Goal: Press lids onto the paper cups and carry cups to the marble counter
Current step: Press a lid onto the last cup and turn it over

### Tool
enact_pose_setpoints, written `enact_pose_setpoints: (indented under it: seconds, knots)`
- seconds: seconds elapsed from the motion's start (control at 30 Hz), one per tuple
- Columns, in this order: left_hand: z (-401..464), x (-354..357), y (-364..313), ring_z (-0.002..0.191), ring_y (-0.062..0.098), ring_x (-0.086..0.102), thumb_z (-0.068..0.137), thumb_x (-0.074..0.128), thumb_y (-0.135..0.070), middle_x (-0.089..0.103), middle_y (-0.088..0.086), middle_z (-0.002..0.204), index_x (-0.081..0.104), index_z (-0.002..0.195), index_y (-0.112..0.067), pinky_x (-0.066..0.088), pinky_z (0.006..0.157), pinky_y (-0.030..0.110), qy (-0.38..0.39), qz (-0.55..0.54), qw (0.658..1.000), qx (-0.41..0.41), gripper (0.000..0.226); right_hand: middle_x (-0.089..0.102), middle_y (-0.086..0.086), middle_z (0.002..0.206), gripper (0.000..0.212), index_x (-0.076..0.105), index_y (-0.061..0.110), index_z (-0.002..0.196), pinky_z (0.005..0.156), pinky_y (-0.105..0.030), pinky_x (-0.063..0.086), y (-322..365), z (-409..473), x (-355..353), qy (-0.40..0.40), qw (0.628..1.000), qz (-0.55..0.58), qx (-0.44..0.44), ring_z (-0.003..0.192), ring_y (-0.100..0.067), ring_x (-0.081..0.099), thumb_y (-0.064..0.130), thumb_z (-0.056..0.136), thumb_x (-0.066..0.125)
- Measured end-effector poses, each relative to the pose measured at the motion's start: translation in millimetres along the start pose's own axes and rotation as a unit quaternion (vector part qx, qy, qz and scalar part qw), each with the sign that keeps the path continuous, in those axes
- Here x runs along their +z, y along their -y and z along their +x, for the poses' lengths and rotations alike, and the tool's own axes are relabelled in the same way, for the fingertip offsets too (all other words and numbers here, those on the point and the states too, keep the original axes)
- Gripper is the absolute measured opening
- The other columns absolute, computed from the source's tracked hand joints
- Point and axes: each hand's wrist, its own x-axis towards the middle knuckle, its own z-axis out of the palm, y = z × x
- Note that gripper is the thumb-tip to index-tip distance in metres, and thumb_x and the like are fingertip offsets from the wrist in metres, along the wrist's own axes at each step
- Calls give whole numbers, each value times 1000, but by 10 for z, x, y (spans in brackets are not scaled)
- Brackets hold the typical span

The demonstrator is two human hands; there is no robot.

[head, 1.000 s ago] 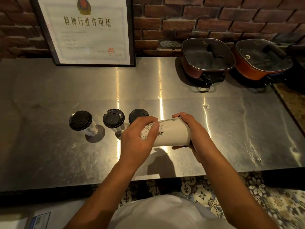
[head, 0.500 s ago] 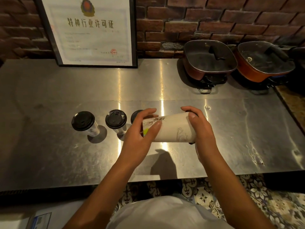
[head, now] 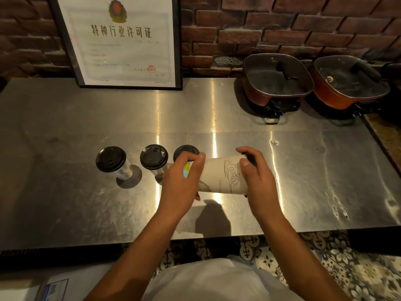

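A white paper cup (head: 221,175) with line drawings lies sideways in the air above the steel counter (head: 303,170), held between both hands. My left hand (head: 182,185) wraps its base end. My right hand (head: 258,177) grips the rim end, where a black lid (head: 251,159) shows behind the fingers. Three lidded cups stand upright in a row to the left: the first lidded cup (head: 111,160), a second lidded cup (head: 154,157), and a third lidded cup (head: 184,149) partly hidden by my left hand.
A framed certificate (head: 123,40) leans on the brick wall at the back left. Two lidded electric pots stand at the back right, a dark pot (head: 275,79) and an orange pot (head: 349,83). A brown surface edge (head: 386,135) borders the counter's right side.
The cup has turned in my hands, so a different drawing now faces up. Both hands have shifted their grip slightly; the three standing cups have not moved.
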Motion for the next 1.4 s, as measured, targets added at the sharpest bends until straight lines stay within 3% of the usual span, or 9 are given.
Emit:
enact_pose_setpoints:
  seconds: [0.1,0.2,0.37,0.57,0.73,0.93,1.07,1.2,1.4]
  knots:
    - [36,-47,-11,80,26,72,98,52,-51,66,14,99,63,103,-21,52,45,30,53,-45,993,-96,32,62,9,115,49,54,33,130,67,-18,55,-86,-33,-25,5,997,-45,-69,102,-5,64,56,86,49]
    - [35,-59,-34,74,25,71,98,52,-50,67,15,101,62,110,-23,54,52,32,75,-59,989,-111,31,63,9,117,48,56,34,129,65,-18,55,-52,24,-58,8,998,-39,-40,103,-7,65,57,87,48]
    - [-33,-19,-113,110,8,63,84,58,-53,58,-8,127,53,130,-37,56,77,19,80,-34,996,26,49,75,-14,108,36,69,19,112,66,-44,62,81,144,-118,48,963,133,231,96,-35,74,47,100,50]
    - [-114,14,-10,99,6,63,86,62,-49,62,-4,108,62,106,-33,56,68,17,5,45,990,133,25,76,-14,99,37,70,17,108,65,-45,62,45,92,-95,54,953,155,255,90,-35,75,46,101,50]
    - [-88,64,-43,83,3,67,92,62,-41,65,-12,85,62,89,-32,52,59,18,-35,-36,998,47,10,69,-1,114,42,62,33,123,53,-23,52,-79,-34,3,-15,997,66,48,95,-23,71,52,88,49]
    - [-36,82,-95,82,23,75,97,59,-40,72,10,96,66,102,-12,61,57,40,7,-162,978,-134,29,61,6,127,46,51,34,135,78,-38,59,-248,-70,-64,-21,982,-72,-171,112,-19,63,47,91,51]
    - [-29,73,-87,89,20,71,99,56,-40,68,7,105,65,106,-20,63,63,35,26,-110,986,-120,23,63,15,120,44,57,42,127,69,-22,54,-157,-19,-86,-15,999,-32,-34,104,-9,64,56,87,49]
    - [-96,84,-44,112,4,57,97,61,-37,58,-10,123,63,116,-32,47,77,7,7,41,995,93,20,74,-16,113,40,69,18,119,68,-44,62,-52,92,-141,40,957,148,245,94,-36,74,47,99,52]
    - [-72,62,38,99,3,61,94,65,-35,61,-19,104,63,100,-39,52,68,14,-7,83,985,152,8,74,-23,108,44,69,14,114,71,-49,62,-22,83,-148,53,944,154,288,92,-40,75,52,96,56]
